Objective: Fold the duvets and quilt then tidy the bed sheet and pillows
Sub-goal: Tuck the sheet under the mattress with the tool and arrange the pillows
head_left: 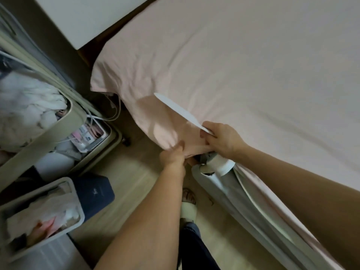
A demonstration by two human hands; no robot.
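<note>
A pale pink bed sheet [243,61] covers the mattress and hangs loose over its near left corner. My left hand [172,155] pinches the hanging edge of the sheet just below that corner. My right hand [220,138] grips a flat white paddle-shaped tool [179,111] that lies on the sheet at the mattress edge, its tip pointing up and left. Under the sheet, the grey bed frame side [243,199] shows. No duvets, quilt or pillows are in view.
An open beige suitcase [58,121] full of clothes and cables stands on the floor at the left. A grey bin of laundry [64,186] and a dark blue box [95,193] sit below it. My slippered foot [188,205] stands on the wooden floor beside the bed.
</note>
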